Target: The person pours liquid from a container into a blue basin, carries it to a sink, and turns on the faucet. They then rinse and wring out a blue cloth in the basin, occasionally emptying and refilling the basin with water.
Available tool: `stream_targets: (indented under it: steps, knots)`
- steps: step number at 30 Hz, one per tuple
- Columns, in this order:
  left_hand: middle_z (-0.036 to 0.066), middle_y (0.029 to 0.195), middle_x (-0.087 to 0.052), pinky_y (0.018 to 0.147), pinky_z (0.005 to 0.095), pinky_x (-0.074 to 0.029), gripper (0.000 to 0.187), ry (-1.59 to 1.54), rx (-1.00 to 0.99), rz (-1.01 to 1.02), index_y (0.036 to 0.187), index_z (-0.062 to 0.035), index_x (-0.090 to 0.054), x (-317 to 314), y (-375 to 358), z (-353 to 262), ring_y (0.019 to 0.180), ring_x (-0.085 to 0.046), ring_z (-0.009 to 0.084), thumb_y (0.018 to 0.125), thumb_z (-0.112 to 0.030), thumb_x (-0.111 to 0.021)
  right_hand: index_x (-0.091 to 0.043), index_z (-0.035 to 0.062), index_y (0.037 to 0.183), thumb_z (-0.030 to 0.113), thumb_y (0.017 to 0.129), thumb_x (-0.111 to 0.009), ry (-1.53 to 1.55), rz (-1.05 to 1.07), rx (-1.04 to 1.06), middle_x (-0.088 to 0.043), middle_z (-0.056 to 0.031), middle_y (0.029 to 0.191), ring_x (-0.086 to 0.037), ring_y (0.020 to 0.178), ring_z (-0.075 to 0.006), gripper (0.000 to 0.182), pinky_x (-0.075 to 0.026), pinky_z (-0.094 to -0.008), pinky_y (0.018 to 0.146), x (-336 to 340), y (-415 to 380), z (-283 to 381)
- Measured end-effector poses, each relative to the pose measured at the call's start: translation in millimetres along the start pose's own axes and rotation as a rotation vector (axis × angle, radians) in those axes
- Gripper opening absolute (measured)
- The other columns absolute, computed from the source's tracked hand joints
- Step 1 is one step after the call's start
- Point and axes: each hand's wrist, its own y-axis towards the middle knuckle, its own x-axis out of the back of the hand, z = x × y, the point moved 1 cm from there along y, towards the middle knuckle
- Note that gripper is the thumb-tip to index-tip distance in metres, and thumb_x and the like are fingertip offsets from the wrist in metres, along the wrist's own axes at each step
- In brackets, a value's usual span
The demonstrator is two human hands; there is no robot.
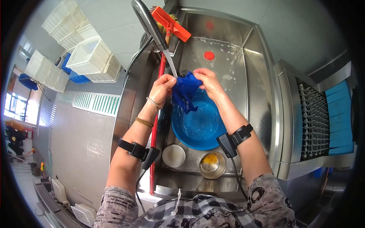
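A wet dark blue cloth (185,91) hangs between my two hands, over a light blue basin (197,125) that holds water. My left hand (164,88) pinches the cloth's upper left corner, and my right hand (208,81) pinches its upper right side. Water runs from the metal faucet (152,28) down beside the cloth, close to my left fingers. The basin stands in a steel sink (228,64). Below it in the sink are a white bowl (173,155) and a metal bowl (212,165) with something yellow inside.
A red pole (153,144) lies along the sink's left side, near an orange brush head (171,23). An orange-red round piece (209,56) is on the sink floor. White crates (91,55) stand at upper left. A machine with blue strips (338,117) is at right.
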Motion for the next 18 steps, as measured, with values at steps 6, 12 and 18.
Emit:
stream_targets:
  steps: [6,12,18]
  knots:
    - [-0.006,0.065,-0.047,0.050,0.0168,-0.030,0.007,-0.056,-0.089,-0.091,0.076,-0.0106,-0.051,-20.2,11.4,-15.1,0.057,-0.040,0.0025,0.079,-0.016,-0.053,-0.043,0.0033,0.114,0.000,0.068,-0.053,-0.203,0.254,0.299,-0.045,-0.0096,0.114,-0.040,0.108,-0.0201,0.047,-0.036,-0.0300,0.086,-3.2,-2.8,-16.4]
    - [-0.002,0.069,-0.052,0.058,0.0172,-0.037,0.006,0.152,-0.230,-0.133,0.080,-0.0048,-0.053,-12.7,8.8,-18.6,0.064,-0.048,0.0053,0.078,-0.010,-0.054,-0.051,0.0005,0.101,0.010,0.065,-0.061,-0.548,0.235,0.143,-0.058,-0.0070,0.090,-0.056,0.080,-0.0161,0.038,-0.043,-0.0277,0.073,-13.3,14.2,-14.4]
    - [0.001,0.072,-0.054,0.057,0.0263,-0.040,0.020,0.177,0.132,-0.588,0.088,-0.0057,-0.051,6.6,-13.3,33.8,0.066,-0.050,0.0089,0.076,-0.021,-0.056,-0.055,0.0031,0.089,0.005,0.065,-0.056,-0.022,0.159,0.008,-0.056,-0.0021,0.076,-0.052,0.067,-0.0099,0.024,-0.042,-0.0229,0.059,-40.4,5.0,7.3]
